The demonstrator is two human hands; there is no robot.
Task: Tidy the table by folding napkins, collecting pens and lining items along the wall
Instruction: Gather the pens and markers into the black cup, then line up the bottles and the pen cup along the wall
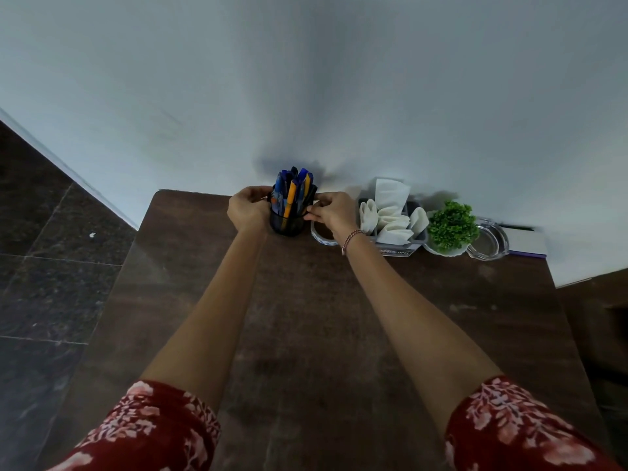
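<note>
here, left hand (pixel 247 209) and right hand (pixel 331 210) clasp a black mesh pen cup (pixel 286 223) full of pens (pixel 293 190), standing at the desk's (pixel 306 334) far edge against the wall (pixel 306 79). folded napkins (pixel 390 212) sit in a holder just right.

Table (pixel 306 334) front lies open; pen cup (pixel 287 224), napkin holder (pixel 401 239) crowd wall (pixel 306 96).

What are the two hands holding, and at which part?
Both hands, left hand and right hand, hold the black mesh pen holder by its opposite sides, near the rim.
</note>
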